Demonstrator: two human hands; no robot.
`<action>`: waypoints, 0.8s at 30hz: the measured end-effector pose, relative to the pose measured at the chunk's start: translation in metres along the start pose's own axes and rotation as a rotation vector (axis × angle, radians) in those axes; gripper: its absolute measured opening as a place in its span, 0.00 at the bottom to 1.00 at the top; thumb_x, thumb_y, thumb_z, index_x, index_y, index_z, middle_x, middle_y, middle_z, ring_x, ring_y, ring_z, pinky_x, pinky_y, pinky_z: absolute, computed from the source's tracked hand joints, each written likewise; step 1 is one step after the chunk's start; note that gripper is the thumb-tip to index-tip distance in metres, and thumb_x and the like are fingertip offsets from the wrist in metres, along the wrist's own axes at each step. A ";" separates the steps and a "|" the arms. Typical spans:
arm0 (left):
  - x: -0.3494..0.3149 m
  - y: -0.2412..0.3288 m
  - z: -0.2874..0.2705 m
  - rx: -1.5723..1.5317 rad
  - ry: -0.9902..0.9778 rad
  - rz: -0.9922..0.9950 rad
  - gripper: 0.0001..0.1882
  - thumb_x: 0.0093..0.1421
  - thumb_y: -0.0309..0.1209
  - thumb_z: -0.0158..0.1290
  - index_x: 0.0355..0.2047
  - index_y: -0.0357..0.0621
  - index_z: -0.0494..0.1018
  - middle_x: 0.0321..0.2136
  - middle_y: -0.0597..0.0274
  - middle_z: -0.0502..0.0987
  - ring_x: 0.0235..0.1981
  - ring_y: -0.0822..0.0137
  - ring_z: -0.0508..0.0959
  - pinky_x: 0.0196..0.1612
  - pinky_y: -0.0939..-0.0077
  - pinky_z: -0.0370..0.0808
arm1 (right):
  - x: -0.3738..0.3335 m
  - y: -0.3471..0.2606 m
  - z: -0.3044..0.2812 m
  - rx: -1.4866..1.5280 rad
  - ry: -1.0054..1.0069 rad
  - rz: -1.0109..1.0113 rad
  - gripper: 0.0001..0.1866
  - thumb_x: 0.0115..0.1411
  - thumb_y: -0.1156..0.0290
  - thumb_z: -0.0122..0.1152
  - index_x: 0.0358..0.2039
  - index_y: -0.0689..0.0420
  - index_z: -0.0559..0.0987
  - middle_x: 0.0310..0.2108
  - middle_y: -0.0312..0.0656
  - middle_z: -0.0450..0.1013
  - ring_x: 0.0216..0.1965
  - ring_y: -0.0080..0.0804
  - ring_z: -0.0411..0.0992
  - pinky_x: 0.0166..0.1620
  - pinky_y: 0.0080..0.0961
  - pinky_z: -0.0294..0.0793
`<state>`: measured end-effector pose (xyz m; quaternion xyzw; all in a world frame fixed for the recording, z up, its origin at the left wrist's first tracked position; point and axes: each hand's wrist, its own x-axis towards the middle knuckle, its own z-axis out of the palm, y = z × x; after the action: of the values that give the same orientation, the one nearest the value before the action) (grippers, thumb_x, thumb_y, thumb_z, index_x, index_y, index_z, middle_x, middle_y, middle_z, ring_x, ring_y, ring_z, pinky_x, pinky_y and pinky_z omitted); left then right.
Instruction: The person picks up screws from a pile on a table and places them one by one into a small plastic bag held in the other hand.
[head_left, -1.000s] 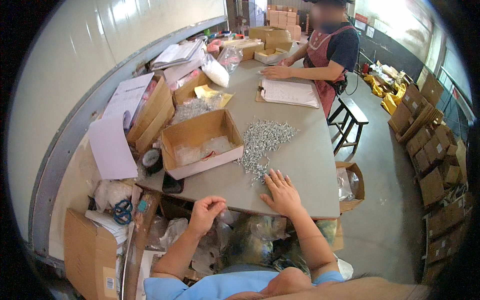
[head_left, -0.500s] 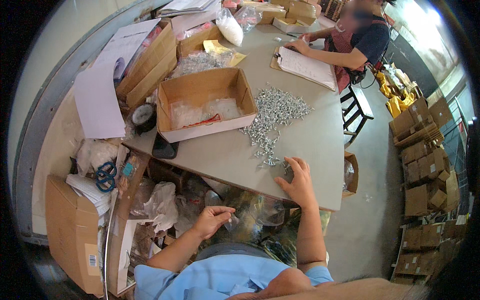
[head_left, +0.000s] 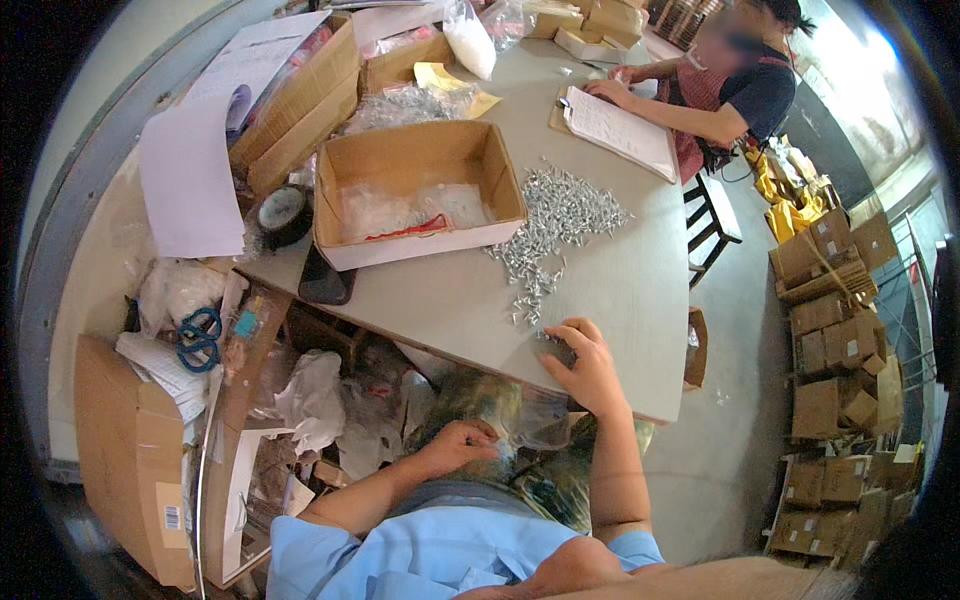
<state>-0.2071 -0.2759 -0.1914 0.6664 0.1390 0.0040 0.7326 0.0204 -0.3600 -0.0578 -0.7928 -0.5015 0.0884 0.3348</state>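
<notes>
A loose pile of small silvery screws (head_left: pixel 560 215) spreads over the grey table, with a thin tail of them running toward me. At the near end of that tail my right hand (head_left: pixel 588 368) rests by the table's front edge, fingers curved and thumb held apart, over a few screws partly hidden by the fingers. Below the table edge, above my lap, my left hand (head_left: pixel 455 449) is closed in a pinch. Something clear, looking like a small plastic bag (head_left: pixel 490 452), shows at its fingertips, though its outline is faint.
Left of the screws stands an open cardboard box (head_left: pixel 340 165) with clear bags and a red strip. A phone (head_left: pixel 326 279), black tape roll (head_left: pixel 285 216) and blue-handled scissors (head_left: pixel 199 340) lie further left. Across the table a person (head_left: pixel 735 95) sits by a clipboard (head_left: pixel 622 135).
My right hand has slid slightly left and nearer along the end of the screw tail. My left hand has moved to the right, over my lap. The view has shifted a little.
</notes>
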 end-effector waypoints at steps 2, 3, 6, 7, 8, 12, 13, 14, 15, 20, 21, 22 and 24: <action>0.013 -0.015 0.007 0.036 -0.101 -0.022 0.12 0.51 0.32 0.63 0.29 0.36 0.75 0.29 0.57 0.77 0.32 0.69 0.75 0.36 0.73 0.72 | -0.006 -0.004 -0.007 0.058 -0.008 0.072 0.21 0.47 0.70 0.66 0.44 0.58 0.76 0.44 0.47 0.69 0.46 0.46 0.68 0.49 0.35 0.69; 0.017 -0.023 0.010 0.054 -0.147 -0.035 0.14 0.51 0.32 0.63 0.32 0.35 0.76 0.30 0.56 0.77 0.33 0.68 0.76 0.37 0.73 0.72 | -0.007 -0.004 -0.008 0.091 -0.014 0.105 0.21 0.47 0.70 0.66 0.44 0.58 0.76 0.44 0.48 0.69 0.47 0.47 0.68 0.50 0.36 0.69; 0.032 -0.011 0.024 0.126 -0.224 -0.231 0.18 0.51 0.31 0.63 0.38 0.35 0.73 0.33 0.56 0.78 0.36 0.68 0.77 0.39 0.73 0.73 | -0.010 -0.001 -0.008 0.080 0.052 0.102 0.21 0.46 0.74 0.65 0.43 0.59 0.77 0.44 0.44 0.70 0.42 0.38 0.72 0.42 0.29 0.72; 0.034 -0.011 0.031 -0.009 -0.202 -0.172 0.18 0.51 0.31 0.63 0.39 0.35 0.72 0.33 0.57 0.77 0.35 0.69 0.76 0.38 0.73 0.73 | -0.010 0.000 -0.008 0.076 0.066 0.094 0.21 0.46 0.74 0.65 0.43 0.60 0.77 0.43 0.44 0.70 0.41 0.38 0.72 0.42 0.29 0.73; 0.034 -0.012 0.039 -0.145 -0.178 -0.114 0.19 0.51 0.31 0.63 0.41 0.36 0.72 0.32 0.59 0.77 0.35 0.70 0.76 0.37 0.72 0.73 | -0.010 0.001 -0.007 0.072 0.080 0.086 0.20 0.45 0.74 0.65 0.43 0.60 0.77 0.43 0.44 0.70 0.41 0.38 0.72 0.42 0.29 0.73; 0.036 -0.014 0.047 -0.242 -0.151 -0.020 0.19 0.52 0.30 0.62 0.42 0.37 0.71 0.34 0.63 0.77 0.34 0.72 0.75 0.37 0.72 0.73 | -0.009 0.003 0.000 0.036 0.128 0.056 0.18 0.45 0.73 0.65 0.39 0.60 0.77 0.40 0.44 0.70 0.40 0.41 0.70 0.43 0.32 0.71; 0.037 -0.013 0.048 -0.191 -0.137 -0.027 0.19 0.53 0.30 0.62 0.43 0.37 0.70 0.35 0.62 0.77 0.35 0.72 0.75 0.39 0.73 0.73 | -0.007 0.000 0.001 0.011 0.136 0.050 0.17 0.45 0.73 0.65 0.38 0.60 0.76 0.39 0.45 0.69 0.40 0.42 0.70 0.43 0.33 0.71; 0.038 -0.011 0.047 -0.141 -0.124 -0.034 0.19 0.53 0.30 0.62 0.43 0.37 0.70 0.36 0.62 0.77 0.35 0.72 0.75 0.40 0.73 0.73 | -0.005 -0.003 0.003 -0.014 0.144 0.044 0.16 0.45 0.72 0.65 0.36 0.60 0.76 0.38 0.45 0.69 0.40 0.43 0.69 0.44 0.33 0.70; 0.038 -0.011 0.048 -0.129 -0.099 -0.039 0.19 0.53 0.29 0.61 0.43 0.37 0.70 0.37 0.61 0.77 0.36 0.72 0.75 0.41 0.73 0.73 | -0.003 -0.006 0.006 -0.039 0.152 0.037 0.15 0.45 0.71 0.66 0.35 0.60 0.76 0.37 0.45 0.69 0.40 0.44 0.69 0.44 0.34 0.69; 0.039 -0.008 0.056 -0.150 -0.001 0.003 0.19 0.53 0.27 0.60 0.45 0.38 0.70 0.39 0.61 0.77 0.39 0.70 0.76 0.42 0.72 0.73 | 0.003 -0.009 0.018 -0.039 0.160 0.014 0.11 0.47 0.71 0.65 0.31 0.60 0.75 0.34 0.45 0.69 0.41 0.46 0.66 0.44 0.36 0.67; 0.039 -0.006 0.056 -0.140 0.005 0.029 0.19 0.53 0.27 0.60 0.45 0.38 0.70 0.39 0.61 0.78 0.39 0.70 0.76 0.42 0.71 0.73 | 0.004 -0.008 0.018 -0.032 0.165 0.012 0.11 0.47 0.71 0.64 0.30 0.60 0.75 0.34 0.45 0.69 0.40 0.46 0.66 0.44 0.36 0.68; 0.039 -0.006 0.056 -0.149 0.014 0.007 0.21 0.52 0.29 0.61 0.46 0.38 0.70 0.40 0.59 0.77 0.41 0.68 0.75 0.45 0.70 0.72 | 0.004 -0.006 0.020 -0.046 0.177 0.005 0.10 0.48 0.71 0.64 0.30 0.60 0.75 0.34 0.46 0.69 0.40 0.46 0.67 0.44 0.36 0.68; 0.039 -0.008 0.058 -0.169 0.028 -0.036 0.25 0.50 0.33 0.63 0.48 0.38 0.71 0.43 0.56 0.77 0.45 0.64 0.74 0.51 0.67 0.70 | -0.002 -0.002 0.021 -0.076 0.205 -0.007 0.08 0.49 0.72 0.63 0.29 0.60 0.75 0.33 0.46 0.70 0.39 0.46 0.67 0.43 0.37 0.68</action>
<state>-0.1592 -0.3255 -0.2025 0.5995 0.1603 0.0121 0.7841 0.0080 -0.3516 -0.0730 -0.8081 -0.4702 -0.0135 0.3545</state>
